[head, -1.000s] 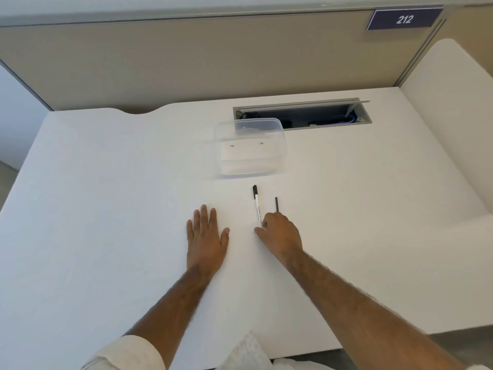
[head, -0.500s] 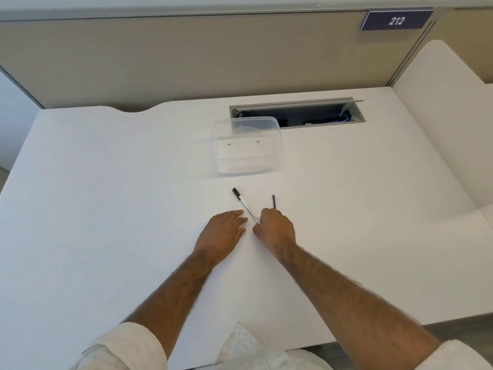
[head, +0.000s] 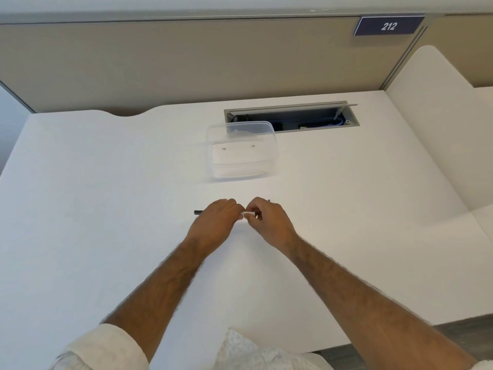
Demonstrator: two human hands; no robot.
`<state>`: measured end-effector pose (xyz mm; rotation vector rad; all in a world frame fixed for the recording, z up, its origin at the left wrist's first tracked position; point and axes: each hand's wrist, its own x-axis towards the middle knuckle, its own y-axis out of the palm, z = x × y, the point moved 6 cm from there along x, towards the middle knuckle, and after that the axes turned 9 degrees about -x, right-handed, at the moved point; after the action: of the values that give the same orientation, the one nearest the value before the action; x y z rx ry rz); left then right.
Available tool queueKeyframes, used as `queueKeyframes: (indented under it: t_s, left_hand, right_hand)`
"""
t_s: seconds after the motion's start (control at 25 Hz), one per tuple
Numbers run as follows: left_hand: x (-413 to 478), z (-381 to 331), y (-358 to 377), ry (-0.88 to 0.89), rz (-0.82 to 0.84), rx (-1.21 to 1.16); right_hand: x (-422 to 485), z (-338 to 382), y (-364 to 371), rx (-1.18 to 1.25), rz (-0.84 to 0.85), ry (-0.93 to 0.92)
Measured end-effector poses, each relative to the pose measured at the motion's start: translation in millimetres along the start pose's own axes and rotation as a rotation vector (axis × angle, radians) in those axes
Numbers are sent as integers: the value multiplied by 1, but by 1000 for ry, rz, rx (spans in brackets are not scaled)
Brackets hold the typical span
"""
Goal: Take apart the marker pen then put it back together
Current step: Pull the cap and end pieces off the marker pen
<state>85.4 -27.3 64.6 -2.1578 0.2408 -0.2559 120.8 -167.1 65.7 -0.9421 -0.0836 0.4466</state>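
Note:
The marker pen (head: pixel 245 213) is held level, left to right, just above the white desk (head: pixel 106 209). Its white barrel shows between my two hands and its black cap end (head: pixel 198 212) pokes out to the left. My left hand (head: pixel 213 225) is closed around the cap side. My right hand (head: pixel 266 222) pinches the other end. A thin dark rod-like part (head: pixel 268 201) lies on the desk behind my right hand, mostly hidden by it.
A clear plastic container (head: pixel 241 150) with a white item inside stands behind the hands. Further back an open cable slot (head: pixel 292 117) is cut into the desk. A beige partition (head: pixel 186 62) closes the back, and a white divider (head: pixel 432 116) rises on the right.
My right hand lifted the pen off the desk and swung it from pointing away to lying sideways. My left hand rose from flat on the desk and closed on the pen's cap side.

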Motion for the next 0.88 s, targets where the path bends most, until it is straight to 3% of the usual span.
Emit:
queueKeyframes:
  t_s: [0.16,0.36,0.6,0.88]
  left_hand:
    - [3,-1,-15,-66,6,-44]
    - [4,10,-17,-159,30,-187]
    - [5,5,-20,-232,86,-258]
    - [5,7,-18,-339,174,-390]
  right_hand:
    - [4,-9,-3,458,-16,145]
    - [6,-9,-6,607,-8,173]
    - [5,-11,-7,577,19,182]
    - [4,-2,-18,374,29,95]
